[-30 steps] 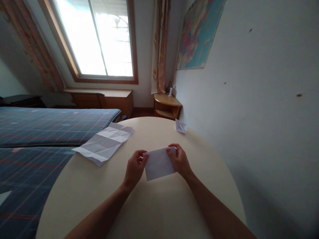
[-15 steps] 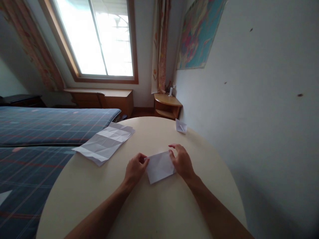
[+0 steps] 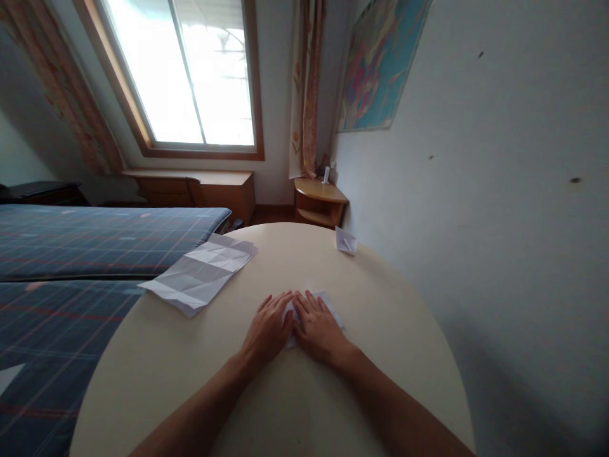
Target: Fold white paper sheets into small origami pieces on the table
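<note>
A small folded white paper (image 3: 333, 310) lies on the round cream table (image 3: 238, 393), mostly covered by my hands. My left hand (image 3: 269, 329) lies flat on its left part, fingers stretched out. My right hand (image 3: 316, 327) lies flat on its right part, fingers together and pointing away from me. The two hands touch side by side. Only the paper's right corner and a sliver between the hands show.
A creased, unfolded white sheet (image 3: 200, 273) hangs over the table's far left edge. A small folded paper piece (image 3: 346, 241) sits at the far edge by the wall. A bed with a plaid cover (image 3: 71, 247) stands left; the wall is close on the right.
The paper was held up by both hands, then lowered onto the table. Both hands have moved together and now press flat on it.
</note>
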### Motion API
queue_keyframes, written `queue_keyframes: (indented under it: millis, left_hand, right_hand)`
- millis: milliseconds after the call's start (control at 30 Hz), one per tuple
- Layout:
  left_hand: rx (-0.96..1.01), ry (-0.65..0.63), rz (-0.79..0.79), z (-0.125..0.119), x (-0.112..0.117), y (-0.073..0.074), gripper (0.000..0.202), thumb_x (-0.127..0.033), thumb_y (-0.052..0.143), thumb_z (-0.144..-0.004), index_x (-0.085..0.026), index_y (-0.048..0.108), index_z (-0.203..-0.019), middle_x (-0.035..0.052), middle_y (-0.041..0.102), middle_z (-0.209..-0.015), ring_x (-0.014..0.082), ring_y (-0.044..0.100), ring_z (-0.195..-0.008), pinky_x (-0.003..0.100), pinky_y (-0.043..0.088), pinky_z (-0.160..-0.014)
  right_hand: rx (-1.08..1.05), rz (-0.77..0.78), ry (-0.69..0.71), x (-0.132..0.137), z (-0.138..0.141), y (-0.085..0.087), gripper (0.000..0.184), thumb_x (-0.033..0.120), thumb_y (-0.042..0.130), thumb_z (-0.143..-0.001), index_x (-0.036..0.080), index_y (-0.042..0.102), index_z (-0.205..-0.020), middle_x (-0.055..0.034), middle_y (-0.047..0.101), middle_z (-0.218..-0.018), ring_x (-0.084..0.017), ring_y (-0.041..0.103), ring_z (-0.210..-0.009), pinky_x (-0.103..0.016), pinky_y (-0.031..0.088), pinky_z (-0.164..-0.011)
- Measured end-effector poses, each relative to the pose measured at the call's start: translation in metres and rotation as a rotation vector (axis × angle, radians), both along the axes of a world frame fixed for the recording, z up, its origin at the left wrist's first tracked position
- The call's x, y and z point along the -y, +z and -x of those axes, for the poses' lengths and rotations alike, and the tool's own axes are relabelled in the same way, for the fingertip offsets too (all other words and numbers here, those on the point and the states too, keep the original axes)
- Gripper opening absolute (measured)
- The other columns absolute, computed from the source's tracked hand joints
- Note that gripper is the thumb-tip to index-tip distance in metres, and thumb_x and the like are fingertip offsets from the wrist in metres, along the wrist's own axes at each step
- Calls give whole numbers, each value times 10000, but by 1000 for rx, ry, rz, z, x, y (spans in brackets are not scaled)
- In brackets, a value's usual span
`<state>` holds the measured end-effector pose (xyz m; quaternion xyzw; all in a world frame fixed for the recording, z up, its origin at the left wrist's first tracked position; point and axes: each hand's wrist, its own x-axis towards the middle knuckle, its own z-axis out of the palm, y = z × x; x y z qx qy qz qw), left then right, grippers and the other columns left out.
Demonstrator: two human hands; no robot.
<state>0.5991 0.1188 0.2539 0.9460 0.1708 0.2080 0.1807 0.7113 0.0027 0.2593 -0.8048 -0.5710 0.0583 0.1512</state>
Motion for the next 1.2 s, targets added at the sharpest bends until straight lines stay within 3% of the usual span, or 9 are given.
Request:
queue_keyframes:
  millis: [100, 200, 367, 500, 567, 667, 800, 1033, 1200]
  left_hand:
    - [-157, -99, -20, 1, 6, -5, 506, -223, 318, -981, -164, 335, -1483, 100, 402, -1532, 189, 346, -1431, 436, 244, -1196]
    - [-272, -143, -76, 3, 8, -5, 529, -267, 264, -1001, -117, 290, -1507, 125, 283, -1578, 223, 209, -1477, 469, 211, -1204]
    - [-322, -117, -147, 5, 9, -2, 549, -324, 279, -1003, -85, 314, -1497, 145, 249, -1582, 254, 174, -1481, 497, 205, -1204]
    - [-320, -103, -162, 5, 9, -4, 552, -328, 296, -998, -102, 312, -1501, 120, 254, -1585, 246, 182, -1481, 491, 206, -1206]
    - [-310, -94, -165, 5, 9, -6, 552, -331, 300, -997, -107, 316, -1501, 115, 253, -1587, 242, 183, -1482, 489, 208, -1207]
    - [-296, -82, -163, 4, 9, -6, 556, -335, 283, -999, -124, 292, -1513, 102, 251, -1590, 236, 188, -1483, 487, 203, -1207]
    - [-314, -54, -150, 3, 10, -4, 558, -270, 284, -984, -163, 253, -1530, 74, 260, -1591, 226, 201, -1482, 488, 206, -1203]
    - [-333, -25, -160, 5, 10, 0, 567, -378, 306, -992, -144, 314, -1508, 89, 269, -1585, 238, 217, -1479, 507, 174, -1211]
    - [-332, 31, -149, 5, 12, -1, 580, -382, 334, -977, -135, 332, -1501, 105, 255, -1585, 262, 214, -1478, 519, 169, -1207]
  right_hand:
    - [14, 41, 22, 0, -1, 0, 583, 303, 303, -975, 97, 303, -1520, -81, 238, -1594, -259, 153, -1486, -463, 134, -1213]
    - [45, 93, 5, 3, -7, 1, 599, 287, 285, -969, 60, 276, -1523, -106, 188, -1598, -248, 132, -1490, -456, 118, -1216]
    - [86, 155, -135, 11, -26, 2, 627, 340, 263, -974, 63, 228, -1535, -100, 161, -1604, -279, 131, -1489, -519, 106, -1203]
    - [142, 115, -223, 16, -36, 8, 610, 294, 284, -961, 37, 284, -1514, -129, 237, -1587, -277, 162, -1483, -518, 83, -1203]
    - [166, 46, -180, 16, -34, 12, 605, 270, 308, -951, 29, 302, -1505, -134, 250, -1585, -259, 143, -1488, -497, 67, -1210]
    - [120, -27, 12, 10, -20, 13, 616, 265, 331, -948, 58, 264, -1525, -100, 198, -1607, -219, 103, -1496, -427, 118, -1217]
    - [-21, 18, 134, 3, -5, 6, 599, 318, 264, -989, 79, 232, -1538, -98, 211, -1603, -196, 167, -1484, -392, 181, -1209]
    - [49, 122, -84, 10, -32, -1, 665, 463, 256, -995, 81, 230, -1539, -101, 168, -1608, -262, 130, -1491, -475, 118, -1208]
    - [102, 70, -235, 13, -43, 1, 656, 439, 309, -979, 68, 286, -1520, -110, 236, -1596, -269, 134, -1489, -495, 83, -1205]
